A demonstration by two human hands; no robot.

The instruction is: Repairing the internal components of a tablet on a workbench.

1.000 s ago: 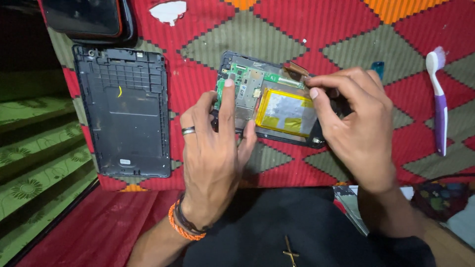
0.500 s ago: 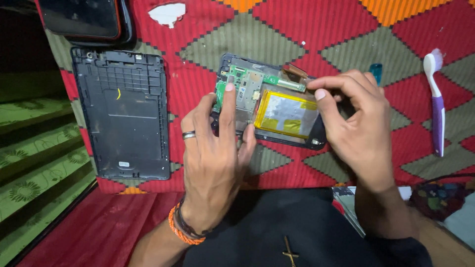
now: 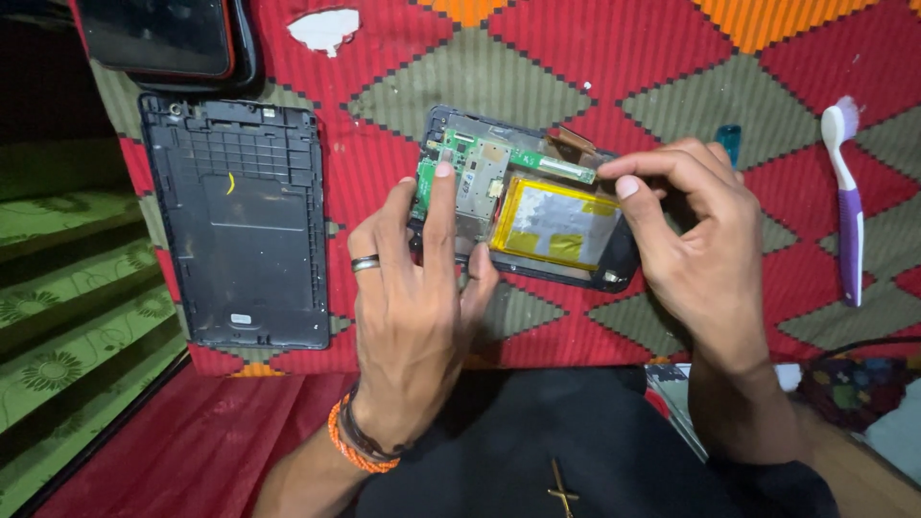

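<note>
Opened tablet (image 3: 523,206), its green circuit board and silver battery exposed, lies mid-scene on a red patterned cloth (image 3: 614,86). Left hand (image 3: 417,307) lies flat, index fingertip pressing the board. Right hand (image 3: 696,245) pinches the tablet's far right edge between thumb and forefinger. Black back cover (image 3: 245,230) lies left; a purple toothbrush (image 3: 844,192), right.

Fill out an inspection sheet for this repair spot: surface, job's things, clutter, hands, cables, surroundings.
Surface: red patterned woven cloth.
Job's things: opened tablet with green circuit board and silver battery exposed; detached back cover lies to its left.
Clutter: purple toothbrush, white scrap, dark device at top left.
Hands: left hand presses a finger on the board; right hand pinches at the tablet's top edge.
Cables: nothing seen.
Surroundings: green patterned fabric at left.
</note>
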